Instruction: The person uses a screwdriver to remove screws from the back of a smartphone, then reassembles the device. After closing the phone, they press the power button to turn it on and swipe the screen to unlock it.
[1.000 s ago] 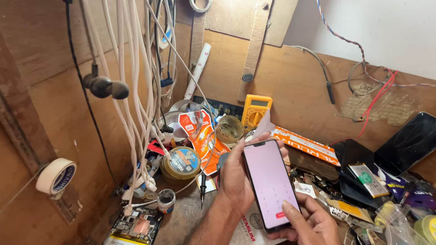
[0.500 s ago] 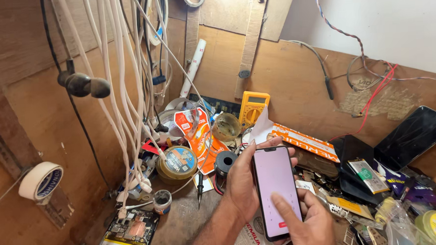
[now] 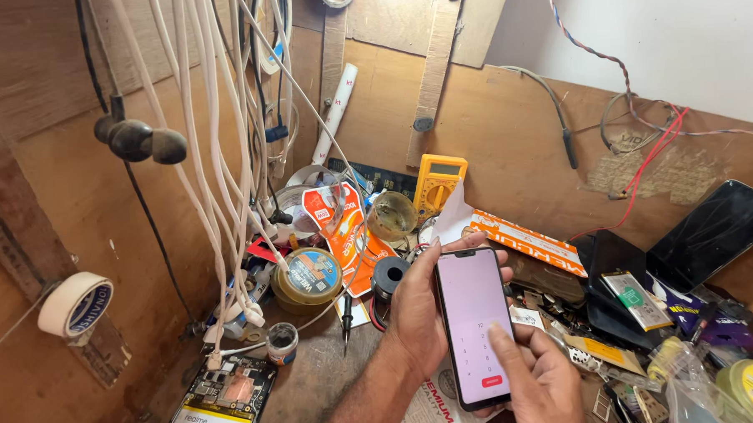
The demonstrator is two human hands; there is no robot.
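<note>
While the left hand is gripping the phone, the right hand, holding nothing, is tapping its keypad.

Lit pale-pink phone screen centre; orange package behind; black screen right.

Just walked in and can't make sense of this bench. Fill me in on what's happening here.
A person at a cluttered wooden workbench holds a smartphone upright in the left hand, its screen lit and showing a keypad. The right hand has its thumb on the lower part of the screen. Around them lie a yellow multimeter, a round tin, a screwdriver, an opened phone and hanging white cables.
</note>
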